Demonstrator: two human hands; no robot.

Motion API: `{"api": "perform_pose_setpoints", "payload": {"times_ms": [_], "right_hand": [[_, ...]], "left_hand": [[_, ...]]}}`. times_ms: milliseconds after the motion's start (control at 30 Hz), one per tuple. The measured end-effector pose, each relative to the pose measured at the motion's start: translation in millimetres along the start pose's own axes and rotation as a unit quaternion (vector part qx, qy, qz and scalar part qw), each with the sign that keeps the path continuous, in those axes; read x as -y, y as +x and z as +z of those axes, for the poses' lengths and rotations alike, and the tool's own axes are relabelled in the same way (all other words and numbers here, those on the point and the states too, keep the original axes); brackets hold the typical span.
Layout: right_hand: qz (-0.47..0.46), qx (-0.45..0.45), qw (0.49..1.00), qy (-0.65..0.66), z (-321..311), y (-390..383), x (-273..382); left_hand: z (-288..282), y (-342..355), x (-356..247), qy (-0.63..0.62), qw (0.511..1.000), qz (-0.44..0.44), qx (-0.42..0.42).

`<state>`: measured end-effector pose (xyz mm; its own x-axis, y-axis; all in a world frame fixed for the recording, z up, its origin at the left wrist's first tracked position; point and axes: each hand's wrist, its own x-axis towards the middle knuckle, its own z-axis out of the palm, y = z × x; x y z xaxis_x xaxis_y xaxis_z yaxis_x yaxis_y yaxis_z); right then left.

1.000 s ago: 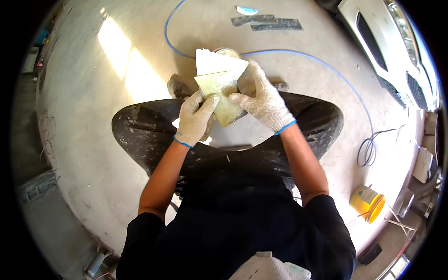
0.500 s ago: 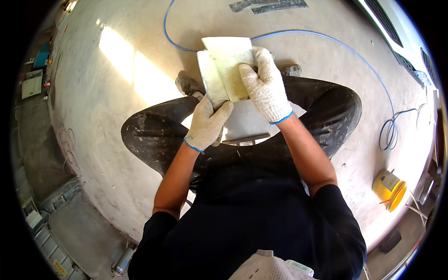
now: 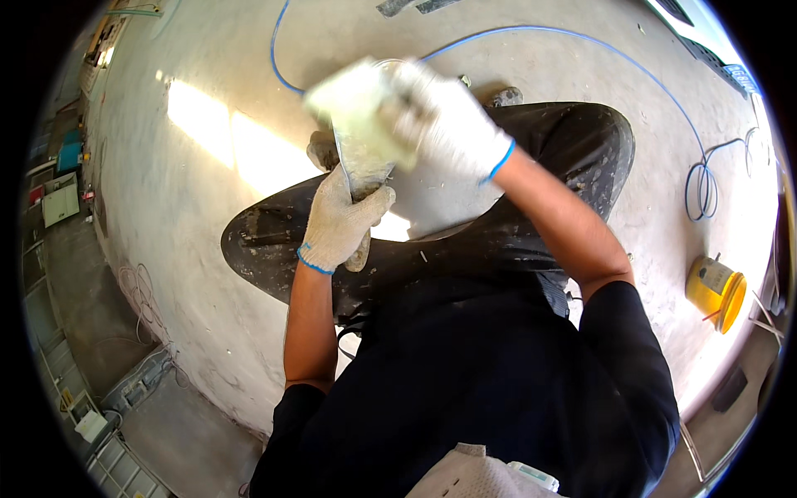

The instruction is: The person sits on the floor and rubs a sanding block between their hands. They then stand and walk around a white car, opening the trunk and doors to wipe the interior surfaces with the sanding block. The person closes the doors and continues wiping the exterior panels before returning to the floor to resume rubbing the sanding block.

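My left hand (image 3: 334,217), in a cream knitted glove with blue cuff trim, is closed round the lower end of a flat greyish plate (image 3: 355,171). Its thumb lies across the plate. A pale yellow-green flat sheet (image 3: 344,93), smeared by motion, covers the upper part of that plate. My right hand (image 3: 436,116), gloved alike, is at the sheet's right side with its fingers bent and blurred, holding it. I cannot tell what kind of pieces these are. Both are held up between my spread knees, above the floor.
A blue hose (image 3: 573,35) curves over the concrete floor and coils at the right. A yellow bucket (image 3: 714,290) lies tilted at the right. Part of a vehicle (image 3: 710,33) shows at top right. Dark strips (image 3: 415,7) lie at the top; equipment lines the left edge.
My right hand has swung up and left with the yellow-green sheet, now tilted and blurred over the plate. My left hand has moved slightly left and down, still gripping the plate. The view has shifted.
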<state>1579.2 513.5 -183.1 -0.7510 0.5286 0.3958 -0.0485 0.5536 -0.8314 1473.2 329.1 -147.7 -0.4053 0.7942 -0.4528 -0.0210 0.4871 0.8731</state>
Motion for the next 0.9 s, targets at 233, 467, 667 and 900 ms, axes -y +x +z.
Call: {"api": "perform_pose_setpoints", "payload": {"times_ms": [233,467,667,900], "right_hand": [[0.053,0.066,0.996,0.033,4,-16,-1],[0.057,-0.11,0.975,-0.185,-25,-6,-16],[-0.218,0.114,0.92,-0.306,52,-44,1],[-0.136,0.177,0.925,-0.308,49,-38,9]], "left_hand": [[2,-9,2,0.022,0.999,-0.02,0.013],[-8,-22,35,-0.086,0.995,-0.037,-0.028],[1,-7,56,0.002,0.997,-0.024,-0.08],[-5,-16,59,-0.054,0.992,-0.092,-0.062]]}}
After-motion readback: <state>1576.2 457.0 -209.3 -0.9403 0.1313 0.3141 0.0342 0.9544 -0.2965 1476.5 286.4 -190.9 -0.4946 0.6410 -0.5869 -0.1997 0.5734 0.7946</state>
